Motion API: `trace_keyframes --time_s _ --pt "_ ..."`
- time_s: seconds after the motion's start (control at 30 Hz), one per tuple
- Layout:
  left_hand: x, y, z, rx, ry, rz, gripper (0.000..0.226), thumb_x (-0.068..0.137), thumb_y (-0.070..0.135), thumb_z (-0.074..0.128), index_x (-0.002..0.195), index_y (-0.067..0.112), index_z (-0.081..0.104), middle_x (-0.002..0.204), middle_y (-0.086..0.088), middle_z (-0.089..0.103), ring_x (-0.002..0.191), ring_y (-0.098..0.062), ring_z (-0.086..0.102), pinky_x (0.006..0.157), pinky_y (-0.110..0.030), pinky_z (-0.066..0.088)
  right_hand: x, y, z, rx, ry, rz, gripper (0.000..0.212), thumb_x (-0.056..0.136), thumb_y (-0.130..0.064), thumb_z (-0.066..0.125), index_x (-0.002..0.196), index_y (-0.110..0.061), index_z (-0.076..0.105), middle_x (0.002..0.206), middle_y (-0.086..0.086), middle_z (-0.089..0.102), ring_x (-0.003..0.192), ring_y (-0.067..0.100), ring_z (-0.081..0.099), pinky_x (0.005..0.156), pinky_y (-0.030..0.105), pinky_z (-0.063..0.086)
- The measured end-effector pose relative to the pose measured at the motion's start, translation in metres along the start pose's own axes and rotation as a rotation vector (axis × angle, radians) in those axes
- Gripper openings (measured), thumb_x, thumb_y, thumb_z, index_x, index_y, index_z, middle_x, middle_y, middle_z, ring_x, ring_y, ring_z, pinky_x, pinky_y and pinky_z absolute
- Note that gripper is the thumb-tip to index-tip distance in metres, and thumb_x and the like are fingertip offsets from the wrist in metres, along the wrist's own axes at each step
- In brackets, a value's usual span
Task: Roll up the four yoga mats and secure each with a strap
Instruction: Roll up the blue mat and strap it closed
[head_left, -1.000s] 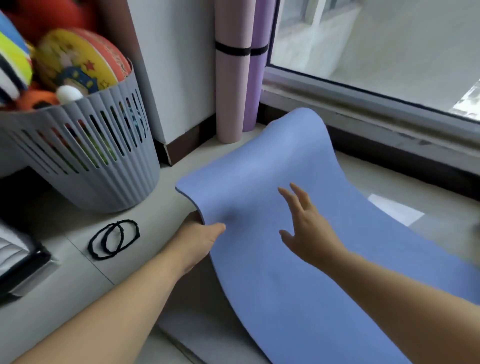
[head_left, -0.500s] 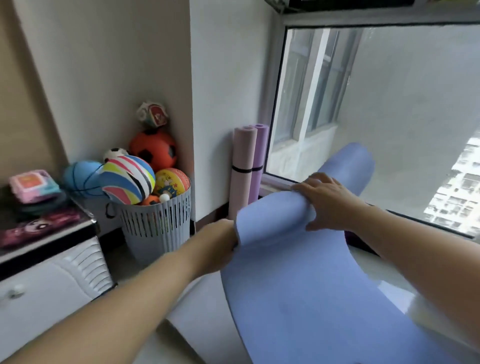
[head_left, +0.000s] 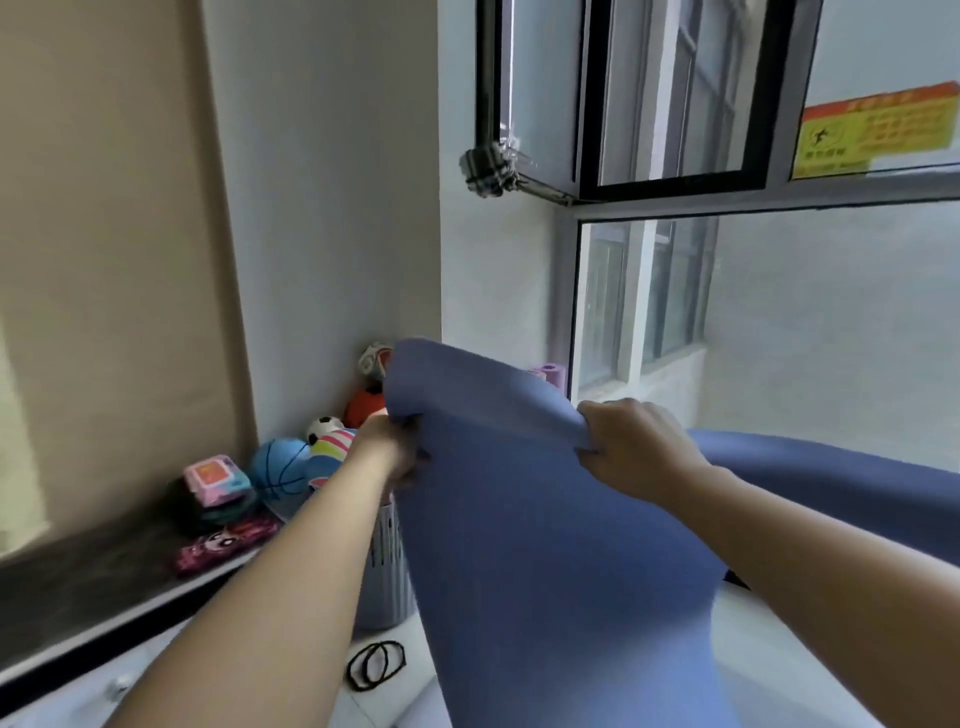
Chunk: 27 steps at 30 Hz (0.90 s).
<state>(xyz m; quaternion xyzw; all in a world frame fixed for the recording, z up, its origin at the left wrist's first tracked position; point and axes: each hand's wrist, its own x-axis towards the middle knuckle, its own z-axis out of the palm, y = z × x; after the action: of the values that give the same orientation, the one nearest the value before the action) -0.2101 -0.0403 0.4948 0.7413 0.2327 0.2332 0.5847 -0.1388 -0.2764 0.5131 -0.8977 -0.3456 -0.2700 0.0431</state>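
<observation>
Beside the window (head_left: 779, 312), both hands hold the blue mat (head_left: 545, 545) raised off the floor. Left hand (head_left: 392, 447) and right hand (head_left: 631, 441) are each closed on its top edge, likely to begin a tight roll; two black straps (head_left: 375, 665) lie near on the floor, ready.

Matt foam-like blue mat (head_left: 545, 545); ribbed, seemingly plastic basket (head_left: 387, 577).

Head view (close), facing window (head_left: 779, 322)

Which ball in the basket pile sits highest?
The white patterned ball against the wall, above the orange ball; the soccer ball and blue basketball sit lower.
</observation>
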Motion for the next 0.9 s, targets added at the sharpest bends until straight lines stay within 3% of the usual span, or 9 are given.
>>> trace_keyframes --time_s 0.2,0.27,0.33,0.43,0.53,0.7,0.77,0.83,0.9 --pt "-0.019 0.053 -0.013 -0.218 0.412 0.544 0.022 0.092 0.009 0.045 0.072 0.018 0.047 0.076 -0.011 0.046 0.070 -0.017 0.038 0.051 -0.024 0.029 -0.002 -0.028 -0.026 0.105 0.523 -0.112 0.019 0.068 -0.011 0.069 0.075 -0.008 0.052 0.061 0.005 0.056 0.052 0.032 0.053 0.053 0.026 0.024" --pt "-0.026 0.055 -0.015 -0.236 0.372 0.593 0.026 0.092 0.006 0.041 0.073 0.025 0.041 0.074 -0.007 0.042 0.066 -0.014 0.033 0.050 -0.022 0.027 -0.010 -0.032 -0.017 0.114 0.479 -0.105 0.016 0.073 -0.013 0.067 0.086 -0.007 0.059 0.067 0.006 0.061 0.057 0.033 0.055 0.054 0.028 0.028" --pt "-0.029 0.034 -0.015 -0.232 0.225 0.511 0.006 0.084 0.013 0.048 0.082 0.019 0.048 0.074 -0.004 0.047 0.062 -0.013 0.037 0.051 -0.018 0.034 -0.022 -0.031 -0.004 0.088 0.236 -0.047 0.012 0.085 -0.022 0.057 0.093 -0.013 0.053 0.080 0.004 0.063 0.068 0.031 0.053 0.058 0.031 0.032" --pt "-0.022 -0.026 -0.013 -0.223 0.093 0.185 0.025 0.071 0.023 0.052 0.094 0.016 0.052 0.086 -0.010 0.058 0.078 -0.018 0.057 0.066 -0.026 0.047 -0.043 -0.025 0.021 0.052 -0.002 -0.006 0.013 0.089 -0.029 0.051 0.096 -0.018 0.052 0.085 0.003 0.061 0.074 0.028 0.051 0.062 0.032 0.034" --pt "-0.020 -0.080 -0.005 -0.159 -0.052 -0.083 0.035 0.078 0.002 0.049 0.112 0.006 0.051 0.103 -0.016 0.062 0.089 -0.026 0.061 0.064 -0.031 0.049 -0.058 -0.022 0.049 -0.001 -0.148 0.039 0.025 0.087 -0.035 0.052 0.106 -0.021 0.060 0.097 0.004 0.065 0.086 0.030 0.060 0.063 0.030 0.037" --pt "-0.027 -0.076 -0.001 -0.054 0.169 -0.181 0.064 0.078 0.014 0.046 0.140 0.021 0.037 0.135 -0.015 0.047 0.112 -0.035 0.052 0.091 -0.041 0.048 -0.061 -0.031 0.067 0.023 -0.249 0.071 0.023 0.088 -0.032 0.053 0.102 -0.015 0.060 0.101 0.007 0.064 0.092 0.030 0.061 0.064 0.029 0.036" --pt "-0.046 -0.052 0.004 0.144 0.370 -0.039 0.066 0.088 0.005 0.045 0.148 0.024 0.026 0.147 -0.011 0.028 0.127 -0.030 0.039 0.100 -0.040 0.035 -0.056 -0.034 0.066 0.024 -0.253 0.063 0.021 0.087 -0.030 0.053 0.100 -0.015 0.060 0.101 0.006 0.064 0.092 0.031 0.060 0.065 0.029 0.037" --pt "-0.063 -0.034 0.007 0.385 0.511 0.392 0.069 0.083 -0.007 0.042 0.146 0.020 0.031 0.146 -0.009 0.030 0.131 -0.026 0.033 0.109 -0.045 0.022 -0.051 -0.033 0.064 0.026 -0.255 0.067 0.021 0.086 -0.031 0.054 0.098 -0.015 0.060 0.101 0.006 0.064 0.092 0.031 0.060 0.067 0.031 0.041" --pt "-0.075 -0.023 0.015 0.593 0.280 0.757 0.064 0.080 -0.004 0.043 0.141 0.017 0.042 0.140 -0.006 0.044 0.128 -0.026 0.040 0.111 -0.051 0.018 -0.046 -0.033 0.062 0.023 -0.278 0.065 0.025 0.084 -0.033 0.057 0.100 -0.014 0.061 0.102 0.006 0.065 0.093 0.031 0.061 0.069 0.031 0.044"
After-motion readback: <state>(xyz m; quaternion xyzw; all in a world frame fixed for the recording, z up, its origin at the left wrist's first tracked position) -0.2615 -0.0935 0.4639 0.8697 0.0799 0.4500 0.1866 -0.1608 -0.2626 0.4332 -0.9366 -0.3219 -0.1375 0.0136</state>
